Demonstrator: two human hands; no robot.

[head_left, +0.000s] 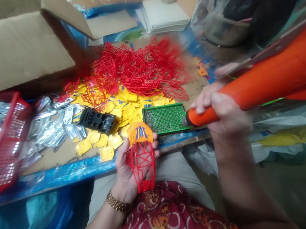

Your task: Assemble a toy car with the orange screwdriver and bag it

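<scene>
My left hand (125,170) grips a red plastic lattice frame (142,164) with an orange cap piece (140,133) at its top end, holding it upright above the table's front edge. My right hand (220,109) is closed around a long orange-handled tool (267,84). Its metal tip (184,121) sits at the right edge of a green perforated board (165,118). Behind the board lies a heap of red lattice frames (138,71) over scattered yellow packets (124,110).
Silver foil packets (52,124) and a black moulded plastic piece (96,120) lie on the cardboard-covered table. A red plastic basket (5,145) stands at the left, beside a cardboard box flap (15,53). A stack of paper (162,15) sits at the back. The table has a blue front edge (65,175).
</scene>
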